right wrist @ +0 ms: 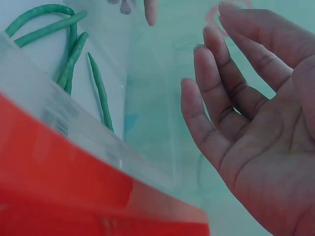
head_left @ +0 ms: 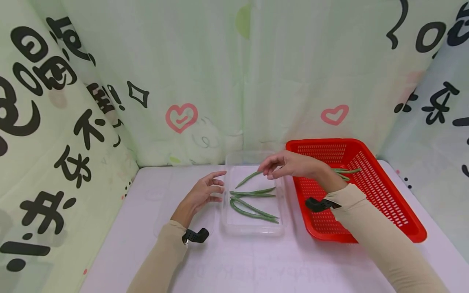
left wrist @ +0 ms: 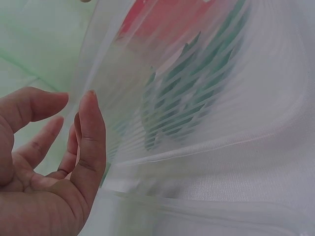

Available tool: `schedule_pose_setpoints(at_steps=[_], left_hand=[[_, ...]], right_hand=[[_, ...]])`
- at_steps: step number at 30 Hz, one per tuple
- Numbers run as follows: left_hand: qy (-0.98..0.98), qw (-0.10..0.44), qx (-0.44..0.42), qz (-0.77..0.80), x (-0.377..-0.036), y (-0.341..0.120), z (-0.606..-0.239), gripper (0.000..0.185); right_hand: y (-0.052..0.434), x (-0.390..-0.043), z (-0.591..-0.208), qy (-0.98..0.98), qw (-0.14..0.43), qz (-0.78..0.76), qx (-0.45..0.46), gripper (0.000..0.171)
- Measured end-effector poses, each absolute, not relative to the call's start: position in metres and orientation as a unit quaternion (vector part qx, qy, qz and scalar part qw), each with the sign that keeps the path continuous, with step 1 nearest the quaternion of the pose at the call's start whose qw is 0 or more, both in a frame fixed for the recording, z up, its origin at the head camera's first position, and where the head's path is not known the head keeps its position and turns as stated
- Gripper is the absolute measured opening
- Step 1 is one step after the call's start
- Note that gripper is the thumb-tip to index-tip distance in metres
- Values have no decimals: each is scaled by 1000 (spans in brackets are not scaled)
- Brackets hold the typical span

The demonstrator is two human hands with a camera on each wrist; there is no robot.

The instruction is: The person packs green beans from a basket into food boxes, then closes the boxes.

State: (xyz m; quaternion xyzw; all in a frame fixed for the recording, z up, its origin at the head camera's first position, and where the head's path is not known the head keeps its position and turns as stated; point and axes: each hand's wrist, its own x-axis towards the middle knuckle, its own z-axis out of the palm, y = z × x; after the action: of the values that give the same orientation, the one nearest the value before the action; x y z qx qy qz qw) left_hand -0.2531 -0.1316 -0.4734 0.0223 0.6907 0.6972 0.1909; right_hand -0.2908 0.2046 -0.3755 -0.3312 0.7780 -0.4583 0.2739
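Observation:
Several green beans [head_left: 254, 195] lie inside a clear plastic container [head_left: 253, 231] on the table. My left hand [head_left: 205, 189] stands at the container's left wall, fingers loosely bent and nothing between them. In the left wrist view the beans show blurred through the clear wall. My right hand [head_left: 289, 165] hovers over the back right of the container, palm bare and fingers gently bent in the right wrist view. Close to its fingertips, a single green bean [right wrist: 101, 93] lies apart from the crossed ones, its far end partly hidden by the hand in the head view.
A red perforated basket [head_left: 403, 219] stands to the right of the container, with a few more green beans [head_left: 348, 171] in it, partly behind my right forearm. Printed curtains [head_left: 220, 61] enclose the back and sides of the white table [head_left: 227, 264].

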Motion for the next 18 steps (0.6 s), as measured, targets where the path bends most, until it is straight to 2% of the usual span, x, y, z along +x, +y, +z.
schedule_pose_setpoints(at_steps=[18], left_hand=[[691, 190, 15, 697, -254, -133, -474, 61]], right_hand=[[251, -288, -383, 796, 256, -468, -286, 33]])
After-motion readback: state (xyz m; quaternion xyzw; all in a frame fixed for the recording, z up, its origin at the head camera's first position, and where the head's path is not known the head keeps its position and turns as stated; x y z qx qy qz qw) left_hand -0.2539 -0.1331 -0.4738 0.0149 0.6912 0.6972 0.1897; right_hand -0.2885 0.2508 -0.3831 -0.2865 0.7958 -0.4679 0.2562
